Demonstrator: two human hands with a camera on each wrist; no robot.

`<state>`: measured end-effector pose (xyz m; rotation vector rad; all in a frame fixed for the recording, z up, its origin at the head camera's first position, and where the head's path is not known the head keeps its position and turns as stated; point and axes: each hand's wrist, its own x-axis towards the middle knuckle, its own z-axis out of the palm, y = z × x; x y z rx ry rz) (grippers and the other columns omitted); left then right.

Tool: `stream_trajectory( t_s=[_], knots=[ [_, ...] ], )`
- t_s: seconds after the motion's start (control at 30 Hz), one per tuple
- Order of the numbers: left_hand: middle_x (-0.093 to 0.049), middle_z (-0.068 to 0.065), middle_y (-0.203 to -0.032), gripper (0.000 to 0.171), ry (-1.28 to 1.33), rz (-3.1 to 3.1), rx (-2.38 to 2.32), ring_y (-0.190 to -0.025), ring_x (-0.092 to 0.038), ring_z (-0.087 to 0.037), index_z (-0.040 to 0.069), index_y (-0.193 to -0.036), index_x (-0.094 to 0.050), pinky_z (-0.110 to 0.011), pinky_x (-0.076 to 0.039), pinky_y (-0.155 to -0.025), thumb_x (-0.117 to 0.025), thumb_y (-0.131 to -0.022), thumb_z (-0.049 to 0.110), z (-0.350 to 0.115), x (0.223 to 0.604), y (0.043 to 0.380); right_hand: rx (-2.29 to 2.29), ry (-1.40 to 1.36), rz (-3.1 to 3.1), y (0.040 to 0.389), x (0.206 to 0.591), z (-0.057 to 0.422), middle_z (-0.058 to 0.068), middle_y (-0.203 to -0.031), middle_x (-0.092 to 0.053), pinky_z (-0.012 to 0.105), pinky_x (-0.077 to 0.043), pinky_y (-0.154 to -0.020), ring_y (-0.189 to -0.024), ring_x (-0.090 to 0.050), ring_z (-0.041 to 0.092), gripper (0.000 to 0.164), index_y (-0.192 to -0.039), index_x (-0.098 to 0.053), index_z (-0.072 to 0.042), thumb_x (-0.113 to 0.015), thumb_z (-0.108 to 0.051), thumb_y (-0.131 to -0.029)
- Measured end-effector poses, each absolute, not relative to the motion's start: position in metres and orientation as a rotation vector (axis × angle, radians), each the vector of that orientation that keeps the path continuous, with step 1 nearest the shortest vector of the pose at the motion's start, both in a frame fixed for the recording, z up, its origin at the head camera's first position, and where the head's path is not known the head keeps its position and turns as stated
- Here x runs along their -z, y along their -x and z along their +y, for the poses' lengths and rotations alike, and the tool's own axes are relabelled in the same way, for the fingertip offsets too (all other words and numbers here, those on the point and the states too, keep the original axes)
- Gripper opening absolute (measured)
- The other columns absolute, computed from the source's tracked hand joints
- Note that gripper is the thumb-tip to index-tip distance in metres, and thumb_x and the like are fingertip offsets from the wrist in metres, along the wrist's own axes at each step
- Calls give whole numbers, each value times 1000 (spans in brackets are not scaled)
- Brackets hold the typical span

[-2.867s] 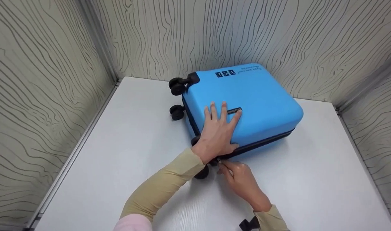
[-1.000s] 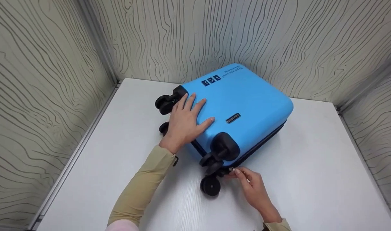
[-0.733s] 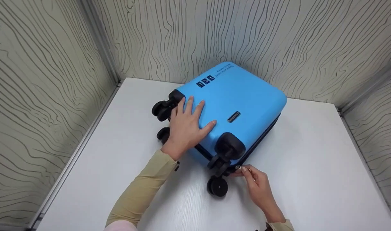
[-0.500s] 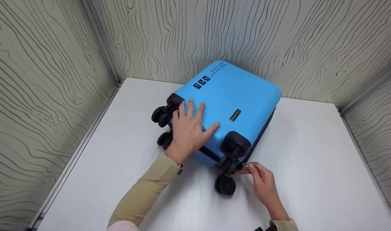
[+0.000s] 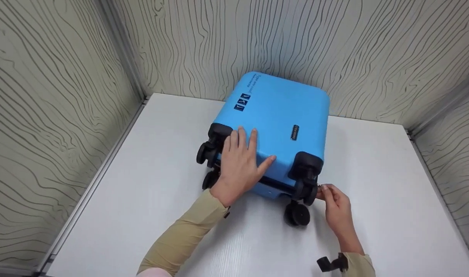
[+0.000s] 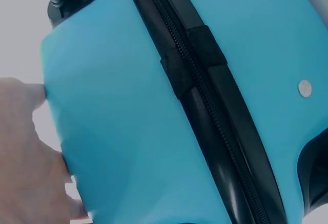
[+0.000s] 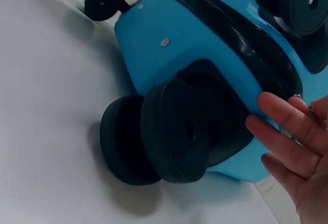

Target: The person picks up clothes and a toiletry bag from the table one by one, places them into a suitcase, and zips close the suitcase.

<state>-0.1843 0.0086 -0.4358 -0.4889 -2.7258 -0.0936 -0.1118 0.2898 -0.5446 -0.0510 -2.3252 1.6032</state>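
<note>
One blue suitcase is laid flat on the white table, four black wheels turned toward the person. It is pressed by the left hand, fingers straight and spread; the zip pull is pinched by the right hand.

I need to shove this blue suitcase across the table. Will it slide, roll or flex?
The blue suitcase lies flat on its shell, so it probably slides rather than rolls. Its black wheels stick out sideways. The smooth shell looks rigid; the left hand presses without denting it.
</note>
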Motion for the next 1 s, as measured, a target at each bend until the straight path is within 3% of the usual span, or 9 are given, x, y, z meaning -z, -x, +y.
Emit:
stream_trajectory(
  t_s=[0.23, 0.5, 0.67, 0.83, 1.0],
  knots=[
    [-38, -23, -156, 84, 566, -2704, -90, -145, -34, -34, 0, -157, -34, -42, -21, -120, -31, -104, 66, 32, 438, 177, -1449, 135, -2350, 129, 543, 321, 0, -89, -71, 14, -47, -78, -80, -65, 3, 31, -108, -70, 6, -45, -11, -110],
    [-27, -24, -162, 82, 600, -2719, -384, -150, -22, -36, -5, -157, -28, -42, -19, -120, -39, -105, 57, 62, 433, 176, -1362, 158, -2367, 153, 537, 351, -2, -76, -62, 20, -41, -64, -69, -52, 12, 31, -106, -70, 6, -48, -16, -109],
    [-32, -22, -160, 71, 614, -2749, -348, -148, -29, -33, -3, -156, -33, -41, -23, -119, -45, -106, 46, 70, 427, 184, -1282, 132, -2408, 165, 536, 363, -5, -76, -61, 20, -40, -66, -70, -51, 10, 28, -104, -69, 5, -48, -14, -109],
    [-31, -20, -161, 75, 570, -2791, -279, -148, -29, -33, 6, -148, -39, -44, -20, -120, -60, -97, 57, 75, 421, 192, -1234, 141, -2464, 165, 533, 368, -2, -78, -61, 21, -40, -65, -71, -51, 11, 27, -102, -68, 4, -49, -15, -108],
    [-19, -16, -166, 76, 581, -2847, -303, -151, -19, -36, 10, -159, -27, -47, -13, -121, -62, -100, 42, 89, 424, 191, -1170, 82, -2534, 158, 532, 370, 4, -84, -62, 22, -38, -65, -73, -49, 12, 17, -100, -65, 2, -50, -4, -104]
  ],
)
